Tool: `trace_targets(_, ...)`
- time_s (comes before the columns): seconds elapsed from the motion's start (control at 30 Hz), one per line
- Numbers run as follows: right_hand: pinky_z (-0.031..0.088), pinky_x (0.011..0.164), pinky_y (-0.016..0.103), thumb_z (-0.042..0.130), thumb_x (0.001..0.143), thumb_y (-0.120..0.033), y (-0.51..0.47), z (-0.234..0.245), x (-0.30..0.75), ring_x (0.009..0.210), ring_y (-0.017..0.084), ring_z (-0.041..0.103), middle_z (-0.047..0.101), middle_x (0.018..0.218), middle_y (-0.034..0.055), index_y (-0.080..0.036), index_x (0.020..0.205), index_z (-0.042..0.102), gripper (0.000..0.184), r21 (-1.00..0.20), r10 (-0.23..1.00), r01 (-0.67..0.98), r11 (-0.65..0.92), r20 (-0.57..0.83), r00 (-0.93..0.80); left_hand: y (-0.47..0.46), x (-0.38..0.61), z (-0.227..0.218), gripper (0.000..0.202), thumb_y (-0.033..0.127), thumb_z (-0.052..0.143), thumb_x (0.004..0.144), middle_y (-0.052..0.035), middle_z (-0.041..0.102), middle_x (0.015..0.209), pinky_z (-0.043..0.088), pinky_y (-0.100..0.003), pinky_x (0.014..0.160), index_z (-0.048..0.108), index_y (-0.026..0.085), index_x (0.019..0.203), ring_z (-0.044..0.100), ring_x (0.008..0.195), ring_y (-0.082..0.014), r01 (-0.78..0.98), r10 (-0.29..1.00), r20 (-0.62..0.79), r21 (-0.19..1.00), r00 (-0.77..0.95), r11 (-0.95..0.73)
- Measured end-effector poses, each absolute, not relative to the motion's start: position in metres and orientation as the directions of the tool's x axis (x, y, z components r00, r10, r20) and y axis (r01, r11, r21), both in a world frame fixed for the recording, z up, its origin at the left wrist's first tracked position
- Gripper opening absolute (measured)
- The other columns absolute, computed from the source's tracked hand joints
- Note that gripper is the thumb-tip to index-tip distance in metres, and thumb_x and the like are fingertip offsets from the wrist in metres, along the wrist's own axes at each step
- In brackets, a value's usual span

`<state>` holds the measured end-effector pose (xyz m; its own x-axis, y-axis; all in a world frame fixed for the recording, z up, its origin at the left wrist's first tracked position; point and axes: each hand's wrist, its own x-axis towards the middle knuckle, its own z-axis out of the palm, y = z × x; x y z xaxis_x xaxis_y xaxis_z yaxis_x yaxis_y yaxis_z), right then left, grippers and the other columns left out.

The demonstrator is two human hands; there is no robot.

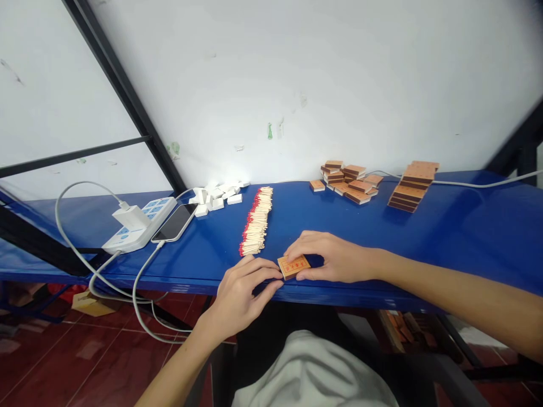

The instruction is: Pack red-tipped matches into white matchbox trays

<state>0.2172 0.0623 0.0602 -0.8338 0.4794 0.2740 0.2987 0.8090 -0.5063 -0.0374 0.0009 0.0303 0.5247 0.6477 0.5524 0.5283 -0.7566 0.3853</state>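
Note:
A tan matchbox (293, 267) with red print is held near the front edge of the blue shelf. My right hand (324, 257) grips it from the right, thumb on the near side and fingers over the far side. My left hand (248, 285) pinches at its left end, with thumb and fingertips against the corner; whether an inner tray shows there I cannot tell. Just beyond my left hand lies a long row of red-tipped matches (257, 221). White inner trays (216, 196) are heaped farther back on the left. Matchbox sleeves (354, 182) lie in a loose pile at the back right.
A stepped stack of matchboxes (412, 186) stands at the far right. On the left are a power strip (163, 208) with a white charger (131, 216), and a phone (176, 222) on a cable. White cable loops hang over the front edge. A wall (297, 85) closes the back.

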Motion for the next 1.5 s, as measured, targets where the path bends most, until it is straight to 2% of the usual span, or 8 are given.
trace_targets(1.13, 0.047, 0.092, 0.038, 0.068, 0.092, -0.037, 0.0633, 0.0578, 0.2177, 0.102, 0.022, 0.059, 0.071, 0.117, 0.0063, -0.021, 0.118, 0.067, 0.031, -0.482, 0.474, 0.302, 0.823, 0.288, -0.832, 0.0012, -0.0384, 0.0294, 0.016, 0.018, 0.061, 0.096, -0.0031, 0.072, 0.109, 0.049, -0.032, 0.083, 0.07, 0.023, 0.109, 0.063, 0.092, -0.017, 0.516, 0.622, 0.546, 0.357, 0.562, -0.779)
trace_targets(1.33, 0.047, 0.092, 0.038, 0.067, 0.093, -0.038, 0.0629, 0.0596, 0.2177, 0.103, 0.022, 0.059, 0.071, 0.117, 0.0054, -0.022, 0.117, 0.067, 0.029, -0.481, 0.475, 0.305, 0.822, 0.284, -0.833, 0.0027, -0.0389, 0.0267, 0.017, 0.017, 0.062, 0.096, -0.0029, 0.073, 0.108, 0.049, -0.032, 0.082, 0.07, 0.023, 0.109, 0.063, 0.091, -0.017, 0.513, 0.606, 0.566, 0.338, 0.559, -0.789)
trace_targets(1.5, 0.046, 0.094, 0.039, 0.063, 0.094, -0.034, 0.0593, 0.0637, 0.2182, 0.1, 0.021, 0.06, 0.07, 0.115, 0.0062, -0.021, 0.118, 0.066, 0.027, -0.418, 0.447, 0.31, 0.854, 0.285, -0.848, 0.003, -0.0361, 0.0221, 0.014, 0.014, 0.063, 0.094, -0.0026, 0.074, 0.104, 0.047, -0.032, 0.077, 0.069, 0.022, 0.105, 0.063, 0.084, -0.016, 0.524, 0.562, 0.628, 0.272, 0.539, -0.807)
